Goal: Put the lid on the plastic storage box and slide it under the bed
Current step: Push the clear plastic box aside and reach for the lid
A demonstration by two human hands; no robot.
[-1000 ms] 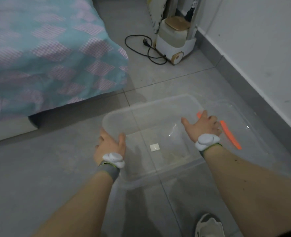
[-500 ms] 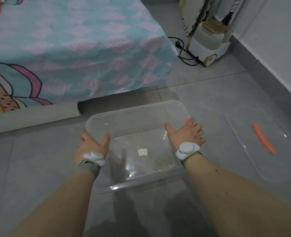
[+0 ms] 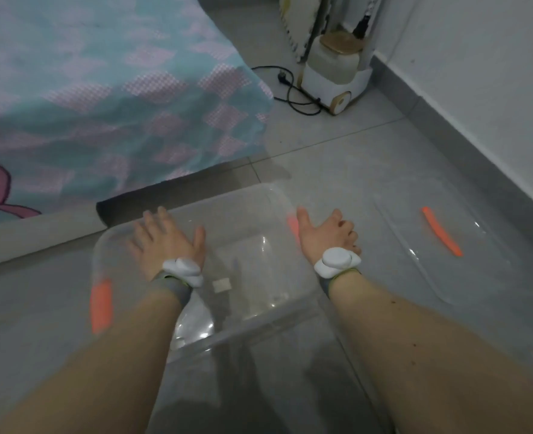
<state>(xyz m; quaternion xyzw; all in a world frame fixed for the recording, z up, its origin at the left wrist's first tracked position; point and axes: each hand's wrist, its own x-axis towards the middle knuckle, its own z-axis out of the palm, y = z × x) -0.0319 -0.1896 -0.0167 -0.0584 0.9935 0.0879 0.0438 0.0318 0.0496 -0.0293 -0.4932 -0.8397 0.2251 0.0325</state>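
Note:
The clear plastic storage box [image 3: 243, 330] stands open on the grey floor, just in front of the dark gap under the bed [image 3: 171, 198]. It has an orange latch [image 3: 101, 305] on its left side and another [image 3: 292, 225] on the right. My left hand [image 3: 161, 242] hovers over the box's left part, blurred, fingers spread, holding nothing. My right hand [image 3: 324, 233] curls over the right rim beside the orange latch. The clear lid [image 3: 478, 277], with an orange strip [image 3: 442, 231] on it, lies flat on the floor to the right, apart from the box.
The bed [image 3: 102, 104] with a teal and pink cover fills the upper left. A white appliance [image 3: 334, 73] with a black cable [image 3: 290, 89] stands at the back. The wall and its grey skirting [image 3: 478, 145] run along the right.
The box has slid left, off the lid and toward the bed. My left hand has come off the left rim and spread open, uncovering the left orange latch. My right hand stays on the right rim.

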